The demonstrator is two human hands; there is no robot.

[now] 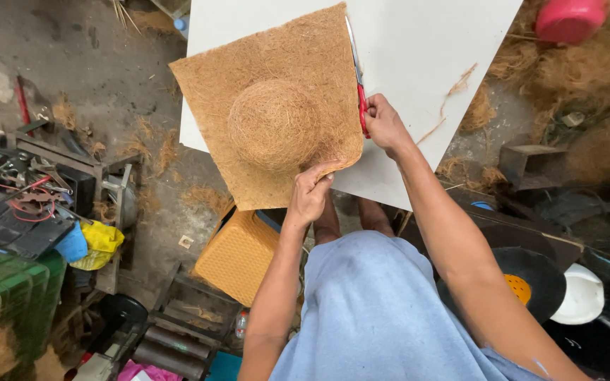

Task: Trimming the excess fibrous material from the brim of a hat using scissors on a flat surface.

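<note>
A coarse, fibrous brown coir mat (270, 106) with a raised round dome at its centre lies on the smooth white bench (418, 49). The left hand (310, 194) pinches its near edge. The right hand (384, 125) grips red-handled scissors (356, 74) along the mat's right edge; the handles are mostly hidden.

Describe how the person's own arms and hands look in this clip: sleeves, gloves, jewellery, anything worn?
Both arms are bare from the elbow down to the wrist. The left hand and right hand wear no gloves, and no rings, watch or bands show. The only clothing in view is a light blue garment over the body.
</note>
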